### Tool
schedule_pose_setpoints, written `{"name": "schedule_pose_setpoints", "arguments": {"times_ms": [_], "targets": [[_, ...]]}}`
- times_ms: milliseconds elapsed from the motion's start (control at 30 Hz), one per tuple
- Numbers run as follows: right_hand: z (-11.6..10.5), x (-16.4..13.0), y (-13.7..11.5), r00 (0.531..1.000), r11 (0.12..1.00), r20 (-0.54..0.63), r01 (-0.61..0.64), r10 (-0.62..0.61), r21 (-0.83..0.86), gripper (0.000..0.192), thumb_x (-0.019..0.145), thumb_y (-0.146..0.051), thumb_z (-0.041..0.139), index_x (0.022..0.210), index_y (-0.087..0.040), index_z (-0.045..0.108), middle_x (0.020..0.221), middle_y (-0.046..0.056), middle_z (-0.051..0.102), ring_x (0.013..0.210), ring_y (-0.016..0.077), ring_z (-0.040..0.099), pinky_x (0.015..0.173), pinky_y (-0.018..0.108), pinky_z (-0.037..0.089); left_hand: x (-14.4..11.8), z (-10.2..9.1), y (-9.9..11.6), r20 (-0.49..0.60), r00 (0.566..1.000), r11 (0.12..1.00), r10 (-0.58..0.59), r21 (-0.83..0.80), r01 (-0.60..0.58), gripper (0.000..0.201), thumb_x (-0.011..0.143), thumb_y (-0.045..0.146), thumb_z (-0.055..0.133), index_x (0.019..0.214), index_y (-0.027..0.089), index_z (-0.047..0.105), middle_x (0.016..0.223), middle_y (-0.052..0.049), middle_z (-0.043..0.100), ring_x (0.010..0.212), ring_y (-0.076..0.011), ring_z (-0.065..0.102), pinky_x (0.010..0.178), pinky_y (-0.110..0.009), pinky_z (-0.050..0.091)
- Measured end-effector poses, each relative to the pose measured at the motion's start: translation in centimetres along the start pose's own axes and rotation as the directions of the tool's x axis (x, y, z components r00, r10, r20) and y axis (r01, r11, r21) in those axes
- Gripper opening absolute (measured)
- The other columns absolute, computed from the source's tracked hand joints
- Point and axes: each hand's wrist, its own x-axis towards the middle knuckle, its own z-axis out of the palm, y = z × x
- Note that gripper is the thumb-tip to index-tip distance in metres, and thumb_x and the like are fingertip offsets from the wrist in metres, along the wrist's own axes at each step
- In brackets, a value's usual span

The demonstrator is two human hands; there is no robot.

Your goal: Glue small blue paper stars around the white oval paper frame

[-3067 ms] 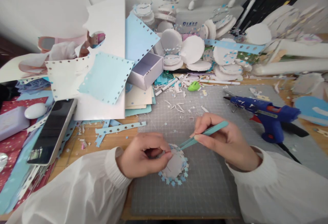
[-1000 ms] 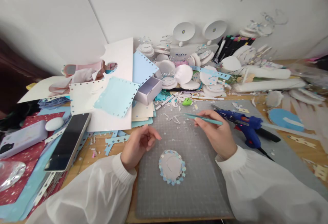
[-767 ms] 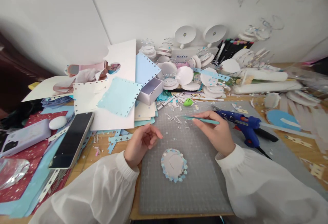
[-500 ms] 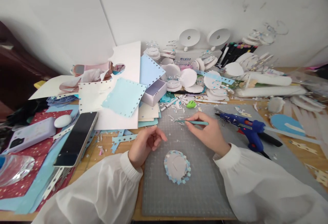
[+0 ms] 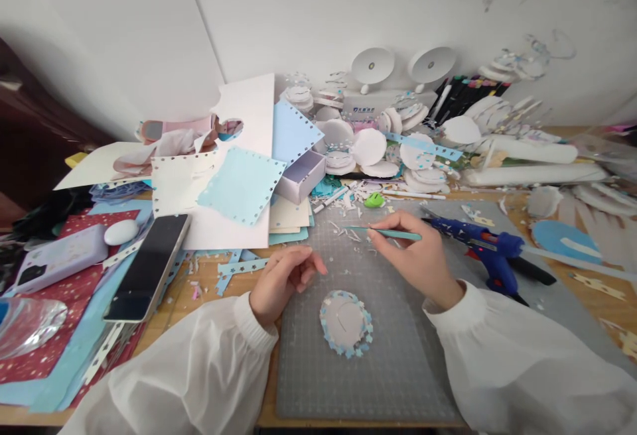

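Observation:
My right hand grips slim teal tweezers, their tip pointing left over small white paper scraps on the grey cutting mat. My left hand hovers at the mat's left edge, its fingers loosely curled and apart, with nothing visible in them. Below and between the hands lies a round white disc, ringed with small blue and white paper stars. It rests flat on the mat, and neither hand touches it.
A blue hot glue gun lies right of my right hand. A green clip-like piece and stacks of white discs stand behind. Star-edged paper sheets, a small lilac box and a black-screened phone sit at left.
My right hand with the tweezers has shifted slightly right and up in view. My left hand has hardly moved, and the star-ringed disc stays put on the mat.

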Motion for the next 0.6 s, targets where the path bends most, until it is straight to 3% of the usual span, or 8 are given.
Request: {"name": "schedule_pose_setpoints", "arguments": {"times_ms": [300,600], "targets": [[1.7,-0.1,1.2,0.988,0.995,0.130,0.092,-0.085,-0.044,0.002,0.076,-0.019,0.060,0.076,-0.020,0.059,0.076,0.001,0.066,0.071,0.0156,0.062,0.066,0.028,0.050,0.1,0.1,0.1,-0.008,1.000,1.000,0.004,0.004,-0.004,0.036,0.086,0.034,0.045,0.069,0.009,0.064,0.050,0.003,0.037,0.045,-0.0069,0.033,0.047,-0.023,0.020],[-0.2,0.1,-0.6,0.997,0.993,0.034,-0.067,0.064,0.101,0.008,0.074,-0.025,0.065,0.072,-0.020,0.058,0.073,0.001,0.065,0.068,0.0156,0.062,0.059,0.027,0.050,0.0,-0.1,0.0,-0.008,1.000,1.000,0.002,0.021,-0.002,0.033,0.087,0.031,0.047,0.069,0.009,0.064,0.049,0.004,0.036,0.045,-0.0066,0.032,0.046,-0.023,0.020]]}}
